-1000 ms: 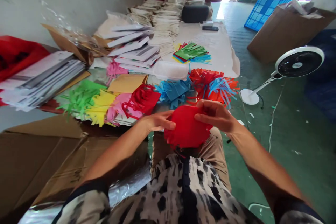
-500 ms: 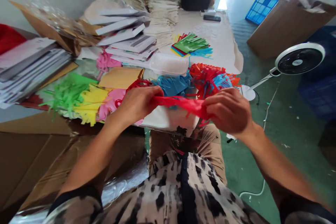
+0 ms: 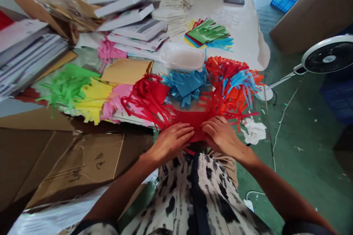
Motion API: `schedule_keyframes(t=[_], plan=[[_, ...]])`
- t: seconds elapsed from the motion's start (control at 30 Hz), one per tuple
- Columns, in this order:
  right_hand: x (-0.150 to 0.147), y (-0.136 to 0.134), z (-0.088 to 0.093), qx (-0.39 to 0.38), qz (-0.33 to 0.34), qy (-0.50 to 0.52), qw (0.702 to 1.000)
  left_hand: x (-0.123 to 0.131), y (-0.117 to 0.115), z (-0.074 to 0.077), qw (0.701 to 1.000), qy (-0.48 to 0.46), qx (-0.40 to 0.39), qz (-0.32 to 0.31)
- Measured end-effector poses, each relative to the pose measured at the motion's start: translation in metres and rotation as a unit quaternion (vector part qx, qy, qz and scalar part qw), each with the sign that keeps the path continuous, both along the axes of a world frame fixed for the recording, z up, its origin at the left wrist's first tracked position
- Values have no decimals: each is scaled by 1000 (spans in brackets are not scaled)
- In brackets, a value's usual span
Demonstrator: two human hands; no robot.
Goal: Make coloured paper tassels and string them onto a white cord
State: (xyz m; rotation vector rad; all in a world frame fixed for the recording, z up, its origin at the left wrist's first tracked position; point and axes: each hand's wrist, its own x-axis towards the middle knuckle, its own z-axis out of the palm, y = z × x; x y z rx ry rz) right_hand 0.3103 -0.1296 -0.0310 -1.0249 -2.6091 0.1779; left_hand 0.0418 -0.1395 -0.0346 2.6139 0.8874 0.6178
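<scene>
A red fringed tissue paper sheet lies spread across the table's front edge, its thin strips fanning out to both sides. My left hand has its fingers curled over the near left part of the sheet. On the near right part my right hand does the same, fingers bent and thumb hidden beneath. Just beyond are a red fringed paper bundle, a blue fringed bundle and an orange-red fringed bundle with light blue strips on it.
Green, yellow and pink fringed paper lies at left. Behind stand a white plastic tray, stacked envelopes and a multicoloured fringed pile. A fan is at right, a cardboard box below left.
The bunched red paper between my hands is now spread out. Both hands have come down and closer together toward my body. The view has tilted slightly downward.
</scene>
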Motion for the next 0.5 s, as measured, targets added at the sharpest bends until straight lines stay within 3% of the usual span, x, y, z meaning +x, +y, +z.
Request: schedule_keyframes(t=[0.1,0.27,0.37,0.5], plan=[[8,-5,9,-25,-4,-7,1000,-5,2,-8,998,-56,6,23],[10,-5,21,-138,-64,77,985,-13,11,6,994,-87,-55,46],[7,1,22,-191,-136,114,965,-10,18,9,987,-81,-82,114],[-1,5,17,-191,-250,101,944,-2,26,6,969,-77,-125,199]])
